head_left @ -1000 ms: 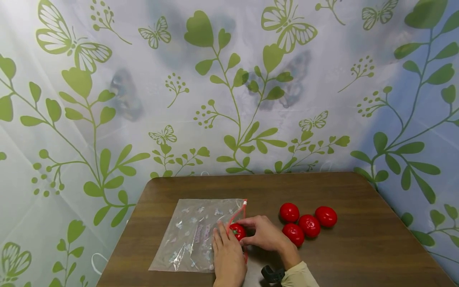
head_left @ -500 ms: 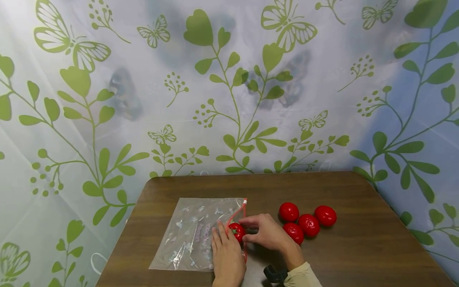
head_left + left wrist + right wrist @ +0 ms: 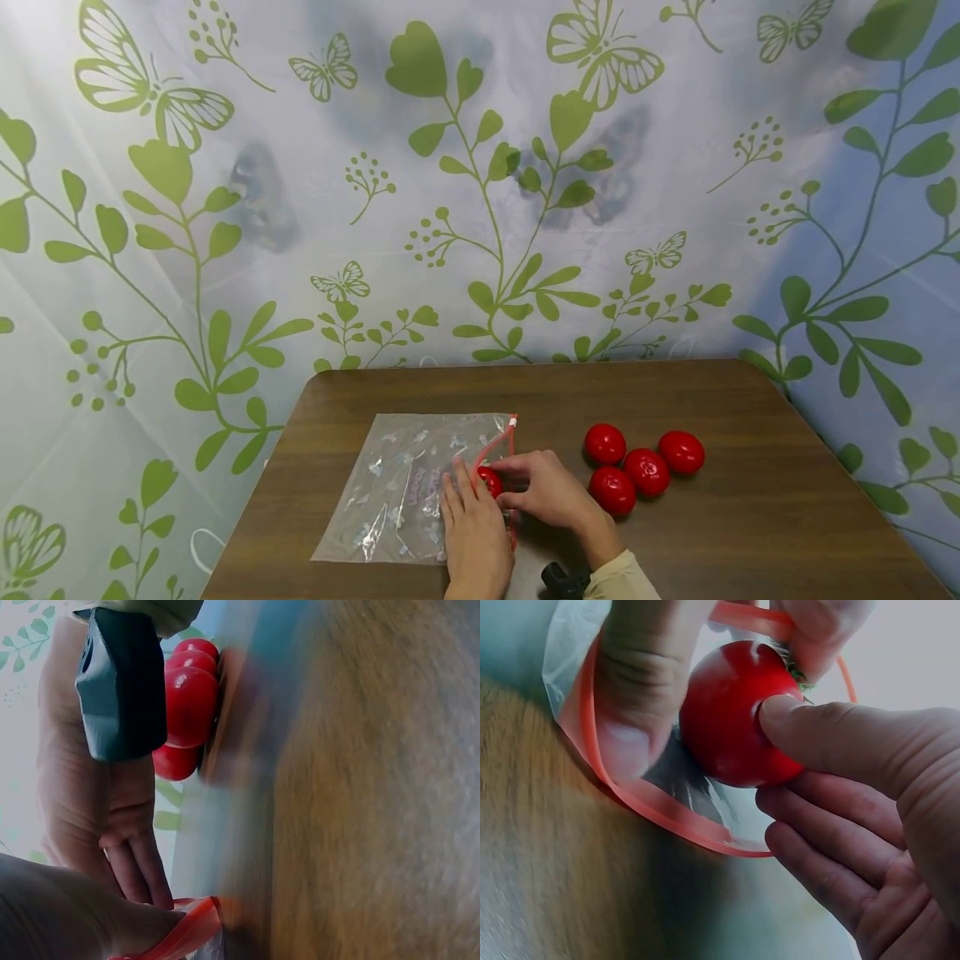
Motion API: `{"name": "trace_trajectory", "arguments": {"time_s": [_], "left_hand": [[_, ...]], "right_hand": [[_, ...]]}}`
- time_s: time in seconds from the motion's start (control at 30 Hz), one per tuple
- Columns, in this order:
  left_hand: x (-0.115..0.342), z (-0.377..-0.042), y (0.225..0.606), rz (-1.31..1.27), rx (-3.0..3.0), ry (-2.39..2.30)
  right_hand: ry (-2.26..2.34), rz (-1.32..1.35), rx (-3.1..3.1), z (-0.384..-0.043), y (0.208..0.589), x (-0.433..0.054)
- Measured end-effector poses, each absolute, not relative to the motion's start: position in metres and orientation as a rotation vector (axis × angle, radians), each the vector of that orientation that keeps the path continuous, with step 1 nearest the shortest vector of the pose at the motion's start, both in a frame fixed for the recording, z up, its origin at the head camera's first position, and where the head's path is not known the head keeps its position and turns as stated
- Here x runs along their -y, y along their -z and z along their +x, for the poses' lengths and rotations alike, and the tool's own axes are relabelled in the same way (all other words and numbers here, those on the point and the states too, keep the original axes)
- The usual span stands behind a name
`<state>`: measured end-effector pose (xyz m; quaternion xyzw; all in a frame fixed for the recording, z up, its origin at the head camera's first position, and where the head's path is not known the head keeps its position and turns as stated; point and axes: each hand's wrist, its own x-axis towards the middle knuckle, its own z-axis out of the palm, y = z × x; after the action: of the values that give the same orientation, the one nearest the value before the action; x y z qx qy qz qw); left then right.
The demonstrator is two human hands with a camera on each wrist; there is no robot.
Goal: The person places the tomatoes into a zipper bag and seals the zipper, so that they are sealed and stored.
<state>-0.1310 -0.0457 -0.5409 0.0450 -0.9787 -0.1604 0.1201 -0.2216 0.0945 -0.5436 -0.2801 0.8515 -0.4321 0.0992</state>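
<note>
A clear zip bag (image 3: 405,475) with an orange-red edge lies on the table in the head view, its mouth to the right. My left hand (image 3: 477,529) rests along that mouth and holds it apart. In the right wrist view, the left thumb (image 3: 634,742) presses inside the orange rim (image 3: 690,834). My right hand (image 3: 553,496) grips a shiny red tomato (image 3: 739,712) with a green stem, thumb on its side and fingers beneath. The tomato (image 3: 490,481) sits in the bag's mouth, partly covered by both hands. The left wrist view shows my right hand (image 3: 94,802) beyond the left thumb.
Several more red tomatoes (image 3: 647,472) stand grouped on the brown wooden table (image 3: 720,542), right of my right hand. A dark wrist device (image 3: 564,581) sits at the right sleeve (image 3: 621,577). Behind the table hangs a leaf-and-butterfly patterned curtain (image 3: 465,217).
My right hand has moved slightly left, and the tomato has gone deeper into the bag's mouth, so less of it shows. The left hand has stayed nearly in place.
</note>
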Motion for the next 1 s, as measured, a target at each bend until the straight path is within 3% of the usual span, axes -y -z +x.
{"name": "trace_trajectory", "arguments": {"time_s": [1.0], "left_hand": [[0.042, -0.13, 0.54, 0.106, 2.84, 0.305]], "right_hand": [[1.324, -0.853, -2.689, -0.228, 0.56, -0.06]]}}
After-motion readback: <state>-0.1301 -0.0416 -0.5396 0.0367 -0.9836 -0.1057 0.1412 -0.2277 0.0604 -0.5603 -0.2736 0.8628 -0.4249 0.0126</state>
